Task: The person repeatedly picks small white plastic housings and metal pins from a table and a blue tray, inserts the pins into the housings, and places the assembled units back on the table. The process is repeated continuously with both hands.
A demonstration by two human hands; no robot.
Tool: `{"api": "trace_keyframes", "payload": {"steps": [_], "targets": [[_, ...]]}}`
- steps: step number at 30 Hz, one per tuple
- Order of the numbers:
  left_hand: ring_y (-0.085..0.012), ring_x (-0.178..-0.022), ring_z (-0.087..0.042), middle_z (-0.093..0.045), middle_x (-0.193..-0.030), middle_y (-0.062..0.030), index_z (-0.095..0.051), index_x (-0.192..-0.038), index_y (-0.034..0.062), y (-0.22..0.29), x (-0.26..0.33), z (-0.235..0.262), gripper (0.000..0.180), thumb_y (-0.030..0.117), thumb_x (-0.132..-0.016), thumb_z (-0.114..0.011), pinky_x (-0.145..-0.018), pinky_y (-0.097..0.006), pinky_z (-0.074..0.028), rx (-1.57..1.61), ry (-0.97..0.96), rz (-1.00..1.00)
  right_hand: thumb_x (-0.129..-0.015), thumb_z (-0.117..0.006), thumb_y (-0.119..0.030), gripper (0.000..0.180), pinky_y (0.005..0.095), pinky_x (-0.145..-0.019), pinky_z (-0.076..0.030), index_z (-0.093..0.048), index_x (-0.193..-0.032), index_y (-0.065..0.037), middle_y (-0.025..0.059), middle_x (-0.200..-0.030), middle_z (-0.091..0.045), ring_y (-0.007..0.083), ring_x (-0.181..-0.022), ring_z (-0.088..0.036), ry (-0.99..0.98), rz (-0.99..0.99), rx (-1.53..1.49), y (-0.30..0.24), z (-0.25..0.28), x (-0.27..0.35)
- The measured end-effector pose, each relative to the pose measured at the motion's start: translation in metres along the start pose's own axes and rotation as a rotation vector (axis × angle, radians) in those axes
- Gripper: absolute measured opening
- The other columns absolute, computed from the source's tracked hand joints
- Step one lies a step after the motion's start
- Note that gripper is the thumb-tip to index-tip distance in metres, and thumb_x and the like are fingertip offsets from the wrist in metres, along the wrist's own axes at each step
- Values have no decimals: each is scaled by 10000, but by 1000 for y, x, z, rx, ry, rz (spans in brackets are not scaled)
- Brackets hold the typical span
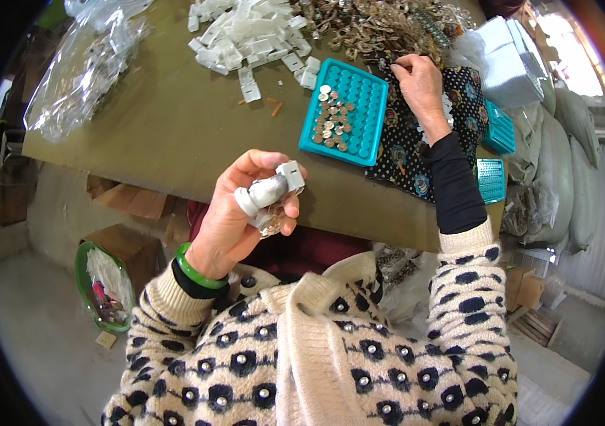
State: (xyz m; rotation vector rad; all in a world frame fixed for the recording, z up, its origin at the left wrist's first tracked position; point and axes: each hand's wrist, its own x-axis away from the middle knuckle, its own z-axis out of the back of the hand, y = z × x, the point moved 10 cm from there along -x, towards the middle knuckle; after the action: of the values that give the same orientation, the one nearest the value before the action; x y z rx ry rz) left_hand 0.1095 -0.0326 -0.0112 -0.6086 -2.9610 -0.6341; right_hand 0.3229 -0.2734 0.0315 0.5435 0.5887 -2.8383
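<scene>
In front of my chest, my left hand point(235, 202) is closed round a small silver-and-white rounded piece point(270, 192), its kind unclear. A white slotted plastic tag point(290, 175) sits against it at the fingertips, and some clear, shiny strands point(270, 221) hang below in the same fingers. My right hand point(421, 89) reaches to the far side, fingers pinched at the edge of a heap of brownish, glittering bead strands point(373, 28). Whatever those fingertips hold is hidden. Beneath that forearm lies a black patterned cloth point(405, 153).
A turquoise tray point(363, 117) with round hollows holds several coin-like discs point(334, 124). White plastic tags point(249, 39) are heaped at the back, clear plastic bags point(89, 71) at the left. Smaller turquoise trays point(499, 128) and a white stack point(504, 60) stand right. A green basin point(82, 284) is on the floor.
</scene>
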Motion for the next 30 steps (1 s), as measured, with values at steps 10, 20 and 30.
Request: {"api": "trace_keyframes", "payload": {"steps": [10, 20, 30], "targets": [[-185, -717, -661, -596, -1079, -196, -572, -1156, 58, 8, 11, 2, 234, 138, -939, -606, -572, -324, -568, -57, -31, -48, -815, -697, -199, 226, 330, -728, -511, -707, -936, -8, 110, -851, -711, 205, -768, -673, -139, -81, 21, 12, -12, -9], [-222, -809, -684, -634, -1098, -169, -592, -1151, 39, 13, 16, -3, 230, 104, -932, -621, -587, -319, -595, 36, -71, -45, -845, -679, -105, 124, 252, -659, -493, -707, -878, 12, 58, -782, -709, 105, -688, -627, 30, -277, -403, -14, 27, 17], [-144, -620, -626, -660, -1012, -159, -600, -1155, 40, 10, 18, 2, 251, 131, -922, -631, -488, -257, -512, -15, -71, -27, -878, -655, 10, 69, 244, -739, -472, -602, -922, 6, 64, -916, -628, 124, -786, -579, -173, 136, -949, -206, 58, 140]]}}
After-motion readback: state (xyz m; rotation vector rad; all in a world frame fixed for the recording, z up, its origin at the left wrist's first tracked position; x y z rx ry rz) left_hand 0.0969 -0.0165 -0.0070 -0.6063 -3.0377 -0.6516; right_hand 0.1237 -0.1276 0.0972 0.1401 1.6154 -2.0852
